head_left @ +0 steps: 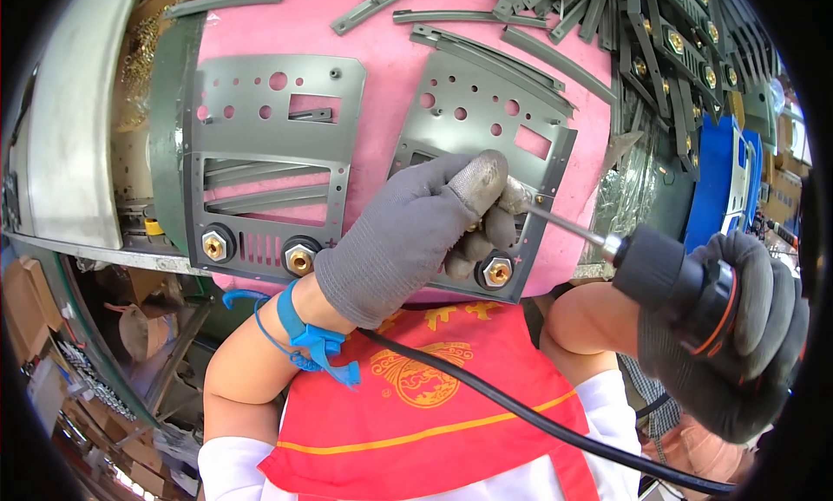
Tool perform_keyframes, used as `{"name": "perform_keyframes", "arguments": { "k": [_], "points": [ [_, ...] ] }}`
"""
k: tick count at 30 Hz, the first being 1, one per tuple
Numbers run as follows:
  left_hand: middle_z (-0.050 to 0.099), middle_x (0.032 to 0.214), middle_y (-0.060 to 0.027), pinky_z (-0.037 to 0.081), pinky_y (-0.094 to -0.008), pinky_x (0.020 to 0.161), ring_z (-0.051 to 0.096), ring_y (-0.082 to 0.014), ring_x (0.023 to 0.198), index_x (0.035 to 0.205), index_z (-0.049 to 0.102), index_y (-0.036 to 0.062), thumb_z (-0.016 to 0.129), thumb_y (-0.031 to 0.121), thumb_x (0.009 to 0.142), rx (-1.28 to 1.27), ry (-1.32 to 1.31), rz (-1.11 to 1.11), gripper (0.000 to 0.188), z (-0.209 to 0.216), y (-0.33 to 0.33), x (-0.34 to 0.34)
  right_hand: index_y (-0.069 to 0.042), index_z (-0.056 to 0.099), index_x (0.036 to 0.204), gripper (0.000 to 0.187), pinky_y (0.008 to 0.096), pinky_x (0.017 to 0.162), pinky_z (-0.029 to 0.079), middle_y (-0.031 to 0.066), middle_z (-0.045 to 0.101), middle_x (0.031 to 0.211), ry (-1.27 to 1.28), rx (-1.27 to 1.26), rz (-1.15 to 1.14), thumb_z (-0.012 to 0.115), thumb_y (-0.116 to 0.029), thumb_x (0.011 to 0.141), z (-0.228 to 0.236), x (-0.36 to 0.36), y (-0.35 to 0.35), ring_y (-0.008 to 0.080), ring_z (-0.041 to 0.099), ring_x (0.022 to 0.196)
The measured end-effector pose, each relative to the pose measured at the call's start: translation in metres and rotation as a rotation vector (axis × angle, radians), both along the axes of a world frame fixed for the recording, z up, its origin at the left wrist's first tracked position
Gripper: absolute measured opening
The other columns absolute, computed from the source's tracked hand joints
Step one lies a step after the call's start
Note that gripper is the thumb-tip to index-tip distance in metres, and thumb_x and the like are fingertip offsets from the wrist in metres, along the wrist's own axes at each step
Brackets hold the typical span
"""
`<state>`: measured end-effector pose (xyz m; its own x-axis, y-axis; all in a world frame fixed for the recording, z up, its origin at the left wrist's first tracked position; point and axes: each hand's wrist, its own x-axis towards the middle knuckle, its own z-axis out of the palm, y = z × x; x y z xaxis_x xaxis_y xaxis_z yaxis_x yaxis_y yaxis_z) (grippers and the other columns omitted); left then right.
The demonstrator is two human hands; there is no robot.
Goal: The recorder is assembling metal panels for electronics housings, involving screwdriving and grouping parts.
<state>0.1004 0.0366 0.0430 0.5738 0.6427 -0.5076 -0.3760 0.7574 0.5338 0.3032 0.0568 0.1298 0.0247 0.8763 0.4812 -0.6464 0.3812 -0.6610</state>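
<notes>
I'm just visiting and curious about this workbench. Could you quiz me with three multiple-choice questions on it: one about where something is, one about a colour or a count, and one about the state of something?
1. Where does the left hand rest?
A. on the right-hand grey metal panel
B. on the blue bin
C. on the red apron

2. What colour is the mat under the panels?
A. green
B. pink
C. white

3. How is the electric screwdriver held?
A. lying loose on the mat
B. hanging from a hook
C. gripped in the right hand, bit tip at the left hand's fingertips

Answers:
1 A, the gloved left hand lies on that panel's lower part.
2 B, pink shows all around the panels.
3 C, the right glove wraps its body and the bit reaches the left fingers.
</notes>
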Motion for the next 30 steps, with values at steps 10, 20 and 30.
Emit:
{"name": "perform_keyframes", "arguments": {
  "k": [10, 20, 30],
  "points": [
    [0.059, 0.069, 0.0015, 0.038, -0.0185, 0.049, 0.045, -0.0034, 0.056, 0.091, 0.063, 0.0051, 0.049, 0.049, 0.094, -0.067, 0.17, -0.053, 0.046, 0.011, 0.003, 0.002, -0.014, 0.056, 0.067, 0.013, 0.018, 0.067, 0.047, -0.0041, 0.056, 0.065, 0.126, -0.003, -0.021, 0.067, -0.005, 0.068, -0.004, -0.016, -0.003, 0.0044, 0.053, 0.059],
    [0.055, 0.069, 0.0013, 0.034, -0.0186, 0.047, 0.041, -0.0031, 0.052, 0.097, 0.066, 0.0022, 0.051, 0.041, 0.096, -0.103, -0.042, 0.069, 0.042, 0.005, -0.004, 0.008, -0.014, 0.05, 0.067, 0.015, 0.0173, 0.063, 0.041, -0.0032, 0.051, 0.064, 0.164, 0.036, 0.071, 0.056, -0.007, 0.079, -0.006, -0.017, -0.007, 0.0053, 0.047, 0.055],
    [0.063, 0.082, -0.0003, 0.04, -0.0272, 0.051, 0.052, -0.0091, 0.062, 0.101, 0.066, 0.0033, 0.069, 0.032, 0.083, 0.547, 0.591, -0.03, 0.034, 0.012, -0.02, -0.008, -0.01, 0.047, 0.07, 0.011, 0.0166, 0.069, 0.038, -0.0009, 0.044, 0.063, 0.091, 0.079, 0.238, 0.051, -0.008, 0.08, -0.013, 0.021, -0.015, 0.0056, 0.043, 0.056]
  ]
}}
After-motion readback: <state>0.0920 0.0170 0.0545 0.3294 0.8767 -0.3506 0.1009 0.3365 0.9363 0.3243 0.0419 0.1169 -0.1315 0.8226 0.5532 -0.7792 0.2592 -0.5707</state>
